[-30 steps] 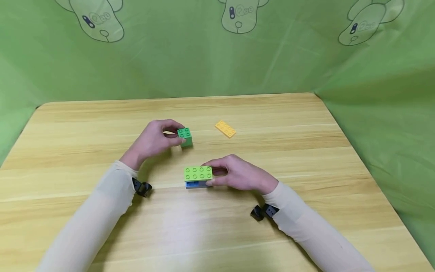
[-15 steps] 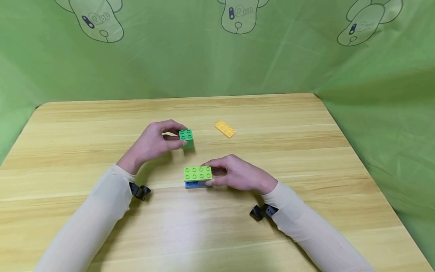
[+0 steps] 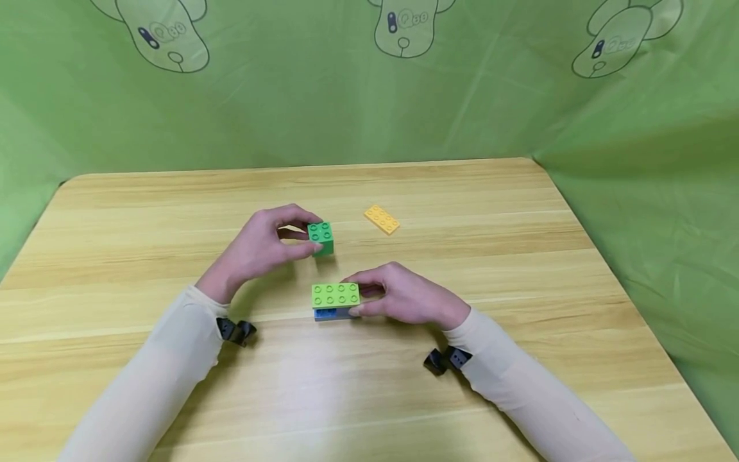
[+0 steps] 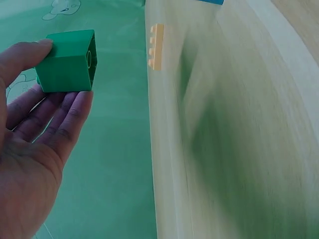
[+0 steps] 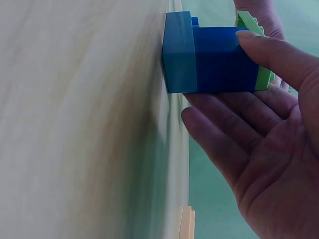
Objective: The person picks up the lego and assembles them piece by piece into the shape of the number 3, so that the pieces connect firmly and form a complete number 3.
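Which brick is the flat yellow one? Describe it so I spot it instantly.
On the wooden table, look beyond the right hand and its lime-topped stack. The yellow plate lies alone, untouched, far thinner than the dark green cube in the left hand.

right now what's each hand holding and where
Left hand pinches the green block by its sides; right hand grips the block stack at its right end.

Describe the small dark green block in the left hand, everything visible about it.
The dark green block is a square, glossy, plastic-looking brick with four round studs on top, two by two. The left hand pinches it between thumb and fingertips, studs up, seemingly lifted just clear of the wooden table. It sits behind the lime-topped stack and left of the flat yellow plate, touching neither.
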A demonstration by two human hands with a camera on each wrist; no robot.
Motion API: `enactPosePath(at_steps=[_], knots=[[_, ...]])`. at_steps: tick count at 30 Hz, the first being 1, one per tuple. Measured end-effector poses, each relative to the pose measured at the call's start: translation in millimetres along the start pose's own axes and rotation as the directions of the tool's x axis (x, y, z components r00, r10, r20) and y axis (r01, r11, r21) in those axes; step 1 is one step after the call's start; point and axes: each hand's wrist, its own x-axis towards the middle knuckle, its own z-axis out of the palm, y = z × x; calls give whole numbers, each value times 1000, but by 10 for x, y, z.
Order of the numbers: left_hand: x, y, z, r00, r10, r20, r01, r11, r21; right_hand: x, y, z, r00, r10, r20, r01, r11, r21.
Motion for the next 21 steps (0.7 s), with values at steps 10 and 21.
enactPosePath(at_steps=[10,21], knots=[[-36,73,28,999,43,10,-43,999,-6,3,6,14,1000,15,-3,-15,1000,-20],[-88,221,86,990,137,36,-136,990,-28,6,10,20,1000,13,-7,-13,1000,9]])
